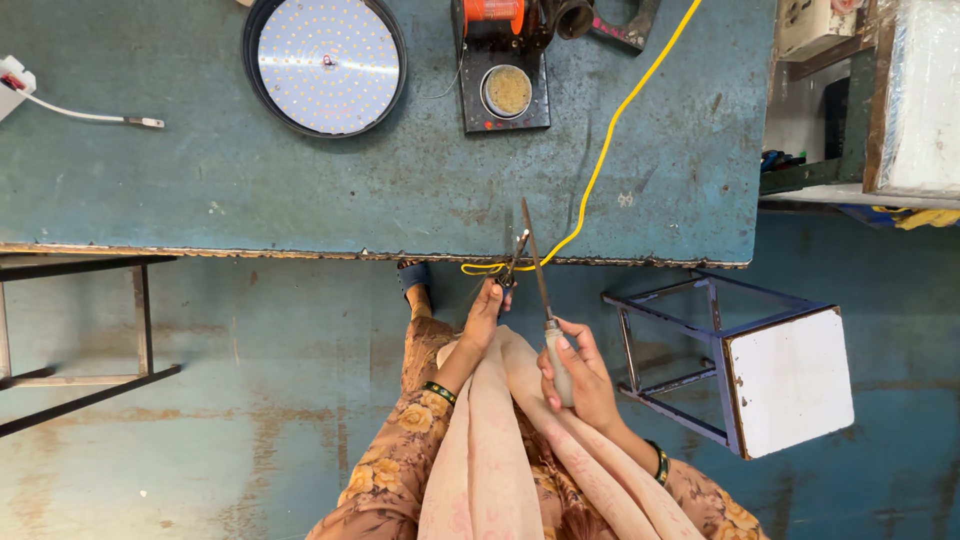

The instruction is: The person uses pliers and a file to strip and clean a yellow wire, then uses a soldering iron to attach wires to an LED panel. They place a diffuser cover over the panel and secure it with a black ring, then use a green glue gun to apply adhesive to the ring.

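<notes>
My right hand (578,372) is closed around the pale handle of a soldering iron (540,290), whose long thin shaft points up toward the table edge. My left hand (486,312) pinches a small dark wire piece (517,252) right beside the iron's shaft, just below the edge of the blue-green table (300,190). A yellow cable (610,130) runs diagonally across the table and ends at the edge near my left hand. Both hands hover over my lap, which is covered with floral cloth and a pale scarf.
A round LED panel light (325,65) lies on the table at the back. A black soldering stand (505,92) with a round tin and an orange spool stands next to it. A white plug with cord (60,108) lies far left. A white-topped stool (785,380) stands to my right.
</notes>
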Tool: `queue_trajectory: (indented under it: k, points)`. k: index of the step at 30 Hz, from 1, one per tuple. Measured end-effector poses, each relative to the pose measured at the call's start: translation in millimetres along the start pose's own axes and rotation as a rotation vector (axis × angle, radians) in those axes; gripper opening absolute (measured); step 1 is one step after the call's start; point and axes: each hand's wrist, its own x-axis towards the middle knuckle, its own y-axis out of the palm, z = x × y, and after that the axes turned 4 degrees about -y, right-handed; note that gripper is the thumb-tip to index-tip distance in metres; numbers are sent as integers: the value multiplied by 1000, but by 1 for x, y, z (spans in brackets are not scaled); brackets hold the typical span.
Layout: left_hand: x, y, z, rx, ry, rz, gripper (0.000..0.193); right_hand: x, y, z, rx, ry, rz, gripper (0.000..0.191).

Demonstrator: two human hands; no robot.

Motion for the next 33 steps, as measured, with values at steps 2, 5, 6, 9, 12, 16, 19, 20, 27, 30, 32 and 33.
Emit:
queue_trajectory:
  k: [2,5,6,9,12,16,19,20,27,30,32,33]
  points:
    - [1,3,1,9,33,-2,46,-2,8,1,8,-9,13,27]
    - [2,5,2,44,60,-3,48,2,21,5,-10,-1,-3,27]
    - [3,7,3,60,66,-3,48,6,26,5,40,18,-19,26]
    - [1,17,10,-8,83,-12,45,27,43,3,136,60,-86,22]
    - [2,28,13,44,-79,-211,47,59,46,14,167,69,-108,19]
    - [-3,23,7,-37,45,-84,43,78,20,56,210,2,17,17]
    - [-7,19,0,-5,42,-75,42,53,6,63,135,-28,-2,20]
    - [-8,20,-1,14,50,-81,41,40,4,60,98,-30,-21,20]
    - [-5,27,4,92,189,-118,39,-5,13,12,221,62,5,20]
    - [-3,28,6,133,174,-143,37,-6,15,11,209,75,15,20]
    - [-4,28,7,140,172,-142,37,-7,17,15,188,82,32,20]
    - [-4,27,8,144,173,-143,36,-3,20,16,164,91,11,19]
